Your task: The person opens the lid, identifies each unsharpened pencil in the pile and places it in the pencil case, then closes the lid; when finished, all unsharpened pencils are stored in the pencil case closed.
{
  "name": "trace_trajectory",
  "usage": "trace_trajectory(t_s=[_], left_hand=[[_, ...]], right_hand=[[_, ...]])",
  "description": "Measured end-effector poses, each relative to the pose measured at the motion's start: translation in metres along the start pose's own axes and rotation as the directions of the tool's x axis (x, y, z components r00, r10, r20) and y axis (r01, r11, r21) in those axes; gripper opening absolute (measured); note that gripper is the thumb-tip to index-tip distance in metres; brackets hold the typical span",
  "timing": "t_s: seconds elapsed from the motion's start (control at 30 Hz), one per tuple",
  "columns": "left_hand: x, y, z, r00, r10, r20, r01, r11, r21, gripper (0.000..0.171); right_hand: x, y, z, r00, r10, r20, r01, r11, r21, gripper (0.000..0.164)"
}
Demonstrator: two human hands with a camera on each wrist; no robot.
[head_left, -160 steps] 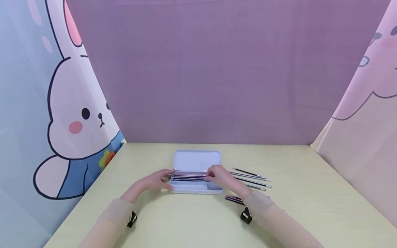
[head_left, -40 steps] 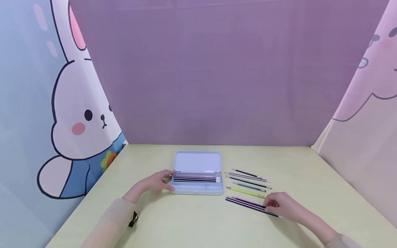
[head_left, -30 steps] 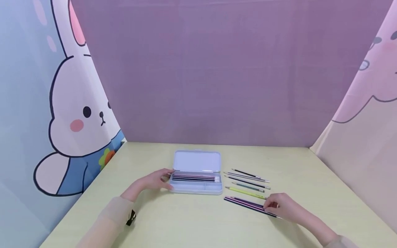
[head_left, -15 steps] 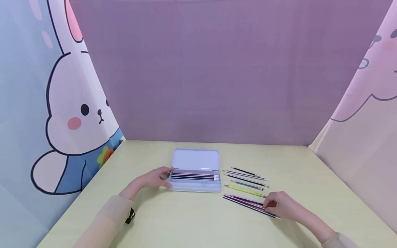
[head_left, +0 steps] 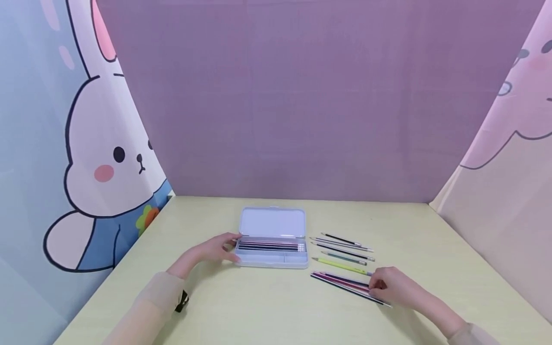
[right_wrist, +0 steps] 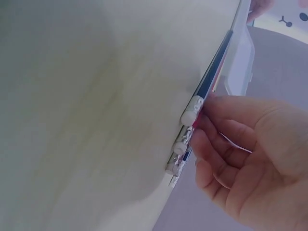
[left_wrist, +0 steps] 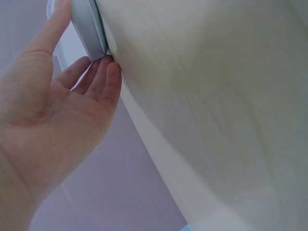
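An open white pencil case (head_left: 260,259) lies on the table, with several dark striped pencils (head_left: 269,246) lined up in its rear compartment. My left hand (head_left: 217,247) grips the case's left end, thumb at the front and fingers behind; the left wrist view shows the same hold on the case's end (left_wrist: 90,29). To the right lies a small group of dark and pinkish-red pencils (head_left: 334,281). At their eraser ends, my right hand (head_left: 394,286) pinches a pinkish-red pencil between thumb and fingers. White erasers (right_wrist: 189,117) show beside the fingertips in the right wrist view.
Behind the group lie a yellow-green pencil (head_left: 340,265), a short green pencil (head_left: 343,258) and several dark or silver pencils (head_left: 342,250), slightly fanned. The case's raised lid (head_left: 272,222) leans back. A purple cloth (head_left: 302,105) hangs behind the table.
My right hand has left the case, where the pencils now lie in line, and gone to the group at right. Lately those pencils have spread slightly apart. My left hand stays on the case.
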State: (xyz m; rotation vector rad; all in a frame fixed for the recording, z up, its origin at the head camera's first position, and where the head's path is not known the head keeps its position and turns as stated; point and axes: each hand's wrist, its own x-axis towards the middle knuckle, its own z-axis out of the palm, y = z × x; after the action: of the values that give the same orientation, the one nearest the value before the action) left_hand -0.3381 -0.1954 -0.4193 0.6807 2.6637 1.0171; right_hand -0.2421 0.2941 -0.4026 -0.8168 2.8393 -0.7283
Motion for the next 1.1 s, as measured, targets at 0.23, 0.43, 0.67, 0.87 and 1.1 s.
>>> trace_trajectory(t_s=[0.23,0.43,0.67,0.87,1.1], left_hand=[[-0.002,0.000,-0.001,1.000,-0.007,-0.014,0.007,1.000,0.017,0.080],[-0.001,-0.002,-0.001,1.000,0.008,-0.017,-0.008,1.000,0.016,0.079],[-0.001,-0.001,0.002,1.000,0.002,-0.013,-0.002,1.000,0.007,0.080],[-0.002,0.002,0.003,0.999,-0.035,-0.021,0.035,0.999,0.013,0.080],[-0.002,0.004,0.001,0.999,-0.030,-0.020,0.030,0.999,0.014,0.079]], right_hand=[[0.001,0.002,-0.004,0.997,-0.082,-0.011,0.082,0.997,-0.003,0.008],[-0.002,0.000,-0.009,0.979,-0.195,-0.059,0.197,0.979,0.043,0.009],[-0.005,0.003,-0.009,0.964,-0.237,-0.123,0.240,0.971,0.008,0.007],[-0.005,0.003,-0.011,0.937,-0.264,-0.227,0.262,0.964,-0.037,0.009],[0.000,-0.001,-0.014,0.893,-0.330,-0.307,0.313,0.944,-0.105,0.015]])
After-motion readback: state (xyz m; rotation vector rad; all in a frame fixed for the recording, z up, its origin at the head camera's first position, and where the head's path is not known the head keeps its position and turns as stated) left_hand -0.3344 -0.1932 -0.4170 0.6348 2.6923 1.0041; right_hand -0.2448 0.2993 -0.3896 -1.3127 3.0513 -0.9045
